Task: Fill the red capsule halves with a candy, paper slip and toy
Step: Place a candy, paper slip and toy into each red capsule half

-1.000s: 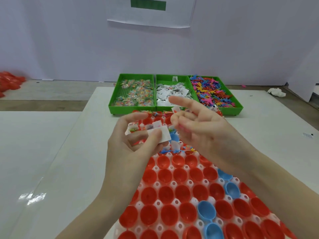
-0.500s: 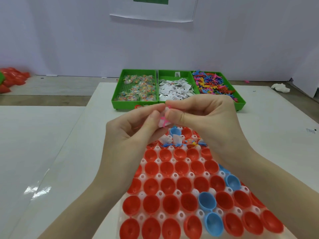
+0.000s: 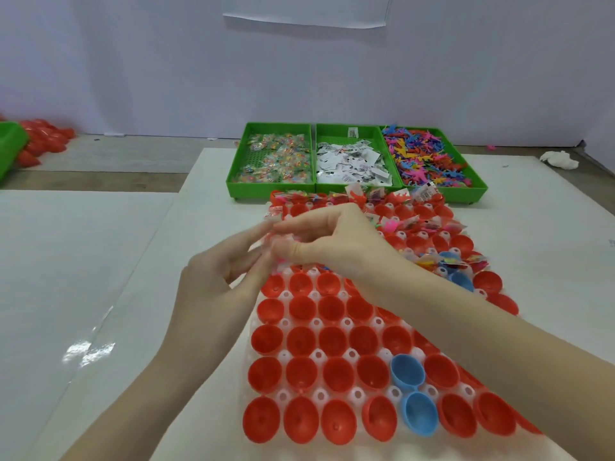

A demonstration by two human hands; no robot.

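Bright, even light is falling from overhead, throwing only faint shadows. Glare is shining off the white table (image 3: 90, 352) at near left. The fingertips (image 3: 266, 242) are blurring; edges are bowing.

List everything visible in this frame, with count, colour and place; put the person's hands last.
green trays: three, side by side at the table's far end; left one holds wrapped candies, middle white paper slips, right multicoloured toys
capsule halves: many, red, a few blue, open side up in a clear holder; far rows filled, near rows empty
white sheet: one, on the wall
crumpled white wad: one, far right
red pile: far left, beside a green bin
left hand: fingertips at a small blurred item
right hand: pinching the same item, above the holder's left side
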